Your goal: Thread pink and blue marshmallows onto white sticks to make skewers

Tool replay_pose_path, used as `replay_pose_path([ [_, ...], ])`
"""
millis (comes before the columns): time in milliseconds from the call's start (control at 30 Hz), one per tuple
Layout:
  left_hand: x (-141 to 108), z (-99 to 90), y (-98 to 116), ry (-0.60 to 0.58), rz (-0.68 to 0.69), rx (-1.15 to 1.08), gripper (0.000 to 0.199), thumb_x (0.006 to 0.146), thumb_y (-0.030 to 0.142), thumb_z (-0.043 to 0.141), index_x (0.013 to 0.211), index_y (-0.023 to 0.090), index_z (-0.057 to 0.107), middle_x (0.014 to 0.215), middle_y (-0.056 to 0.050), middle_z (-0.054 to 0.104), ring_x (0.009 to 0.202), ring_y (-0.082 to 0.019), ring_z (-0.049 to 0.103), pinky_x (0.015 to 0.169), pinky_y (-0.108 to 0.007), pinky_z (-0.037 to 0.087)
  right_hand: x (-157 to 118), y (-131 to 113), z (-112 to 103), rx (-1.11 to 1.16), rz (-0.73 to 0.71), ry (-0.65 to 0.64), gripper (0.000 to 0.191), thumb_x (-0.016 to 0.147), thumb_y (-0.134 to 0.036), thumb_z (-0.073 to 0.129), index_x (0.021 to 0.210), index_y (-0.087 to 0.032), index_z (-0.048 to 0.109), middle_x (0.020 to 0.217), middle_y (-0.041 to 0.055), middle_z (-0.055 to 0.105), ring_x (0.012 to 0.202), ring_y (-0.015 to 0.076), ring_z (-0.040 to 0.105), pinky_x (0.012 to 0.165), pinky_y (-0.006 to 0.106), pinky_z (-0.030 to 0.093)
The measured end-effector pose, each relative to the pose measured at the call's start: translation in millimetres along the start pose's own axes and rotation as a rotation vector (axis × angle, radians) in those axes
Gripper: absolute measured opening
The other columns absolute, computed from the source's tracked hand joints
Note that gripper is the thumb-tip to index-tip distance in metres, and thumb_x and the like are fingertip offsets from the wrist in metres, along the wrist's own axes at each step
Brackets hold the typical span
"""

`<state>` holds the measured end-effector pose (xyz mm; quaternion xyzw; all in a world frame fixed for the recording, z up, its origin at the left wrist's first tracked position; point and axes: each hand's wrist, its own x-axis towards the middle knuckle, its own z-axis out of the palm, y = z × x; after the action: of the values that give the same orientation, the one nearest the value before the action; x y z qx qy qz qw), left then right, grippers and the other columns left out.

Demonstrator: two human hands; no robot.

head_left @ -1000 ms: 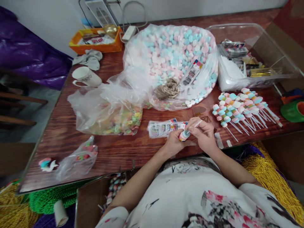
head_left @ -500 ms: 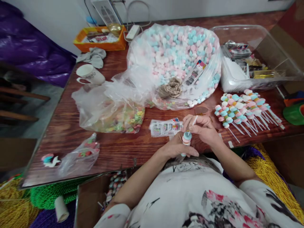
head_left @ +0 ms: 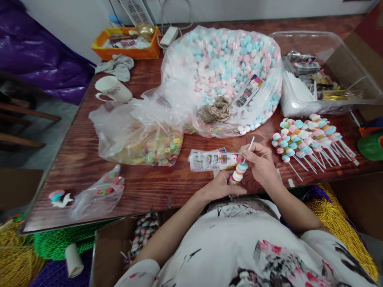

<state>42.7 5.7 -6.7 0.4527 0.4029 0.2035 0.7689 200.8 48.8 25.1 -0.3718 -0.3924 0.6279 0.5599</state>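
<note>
A candy skewer (head_left: pixel 239 172) of stacked blue, orange, white and pink marshmallow pieces is between my hands, tilted, with its white stick pointing up. My left hand (head_left: pixel 222 186) is closed around its lower end, where something with coloured print shows, perhaps a wrapper. With thumb and fingers my right hand (head_left: pixel 261 161) pinches the white stick (head_left: pixel 251 144) just above the candy. Just left of the hands, printed clear wrappers (head_left: pixel 206 160) lie flat on the table. Finished-looking candy skewers (head_left: pixel 302 135) lie in a pile to the right.
A big clear bag of marshmallows (head_left: pixel 227 56) fills the middle back, with a bag of gummy rings (head_left: pixel 143 147) to its left. At back right stands a clear plastic bin (head_left: pixel 332 104). A mug (head_left: pixel 113 89), orange tray (head_left: pixel 125 52) and small bag (head_left: pixel 98 195) are on the left.
The skewer has tipped to the right, showing more of its candy. My right hand has shifted slightly right and down, and the stick now points more upright.
</note>
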Motion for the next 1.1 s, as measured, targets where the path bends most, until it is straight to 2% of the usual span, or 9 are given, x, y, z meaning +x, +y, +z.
replay_pose_path([
  [167,3,6.3,-3,0.163,0.147,0.055,0.036,0.066,0.037,0.080,0.076,0.014,0.054,0.060,0.007,0.049,0.055,-0.007,0.043,0.055,-0.021,0.037,3,3,7,-0.004,-0.078,0.104,0.025,0.071,-0.027,0.076,0.057,-0.019,0.057,0.064,-0.0020,0.061,0.063,0.0117,0.054,0.063,0.027,0.045],
  [333,3,12.3,-1,0.234,0.252,0.240,0.028,0.069,0.030,0.076,0.072,0.015,0.052,0.065,0.006,0.045,0.062,-0.008,0.037,0.060,-0.021,0.036,8,-1,8,-0.005,-0.088,0.158,0.026,0.069,-0.026,0.076,0.057,-0.019,0.054,0.064,-0.0034,0.059,0.061,0.0103,0.052,0.060,0.024,0.043],
  [433,2,15.1,-1,0.172,0.219,0.221,0.031,0.069,0.032,0.076,0.069,0.015,0.049,0.066,0.006,0.044,0.062,-0.008,0.037,0.058,-0.022,0.034,9,-4,9,-0.005,-0.082,0.076,0.022,0.071,-0.023,0.075,0.059,-0.019,0.058,0.065,-0.0025,0.060,0.060,0.0103,0.052,0.057,0.024,0.041],
  [600,-1,10.5,0,0.146,0.150,-0.008,0.045,0.058,0.036,0.085,0.068,0.016,0.046,0.058,0.010,0.037,0.053,-0.005,0.031,0.051,-0.020,0.027,10,-2,7,0.038,-0.102,-0.087,0.017,0.072,-0.024,0.075,0.063,-0.019,0.061,0.067,-0.0006,0.062,0.065,0.0133,0.054,0.062,0.028,0.043],
  [700,-3,3.8,0,0.156,0.089,-0.137,0.045,0.060,0.041,0.084,0.082,0.015,0.055,0.057,0.009,0.046,0.048,-0.005,0.038,0.048,-0.019,0.030,11,3,1,0.034,-0.116,-0.050,0.020,0.074,-0.029,0.073,0.063,-0.020,0.060,0.064,-0.0010,0.060,0.064,0.0141,0.053,0.065,0.031,0.044],
  [767,-3,0.6,-1,0.186,0.075,-0.171,0.052,0.060,0.044,0.083,0.094,0.014,0.058,0.060,0.007,0.052,0.048,-0.006,0.044,0.049,-0.020,0.035,11,7,-4,0.032,-0.117,0.006,0.019,0.075,-0.030,0.072,0.063,-0.021,0.059,0.063,-0.0016,0.059,0.064,0.0140,0.053,0.067,0.031,0.045],
  [833,-3,-0.7,-2,0.221,0.087,-0.174,0.055,0.059,0.045,0.083,0.097,0.013,0.060,0.062,0.006,0.054,0.050,-0.007,0.047,0.051,-0.020,0.038,10,10,-8,0.026,-0.128,0.046,0.018,0.075,-0.028,0.071,0.064,-0.021,0.059,0.062,-0.0020,0.059,0.064,0.0140,0.053,0.069,0.032,0.044],
  [967,-1,0.2,-4,0.251,0.167,-0.066,0.048,0.065,0.046,0.080,0.095,0.013,0.064,0.064,0.005,0.052,0.053,-0.007,0.044,0.053,-0.020,0.038,7,12,-16,-0.036,-0.175,0.103,0.016,0.077,-0.027,0.070,0.066,-0.020,0.061,0.062,-0.0021,0.059,0.065,0.0139,0.054,0.069,0.031,0.044],
  [1100,-5,-1.4,0,0.371,0.362,0.235,0.040,0.073,0.044,0.074,0.102,0.016,0.068,0.073,0.003,0.058,0.066,-0.010,0.049,0.066,-0.023,0.041,7,11,-26,-0.083,-0.209,0.195,0.015,0.078,-0.025,0.069,0.066,-0.020,0.063,0.063,-0.0026,0.060,0.063,0.0122,0.054,0.066,0.028,0.044],
])
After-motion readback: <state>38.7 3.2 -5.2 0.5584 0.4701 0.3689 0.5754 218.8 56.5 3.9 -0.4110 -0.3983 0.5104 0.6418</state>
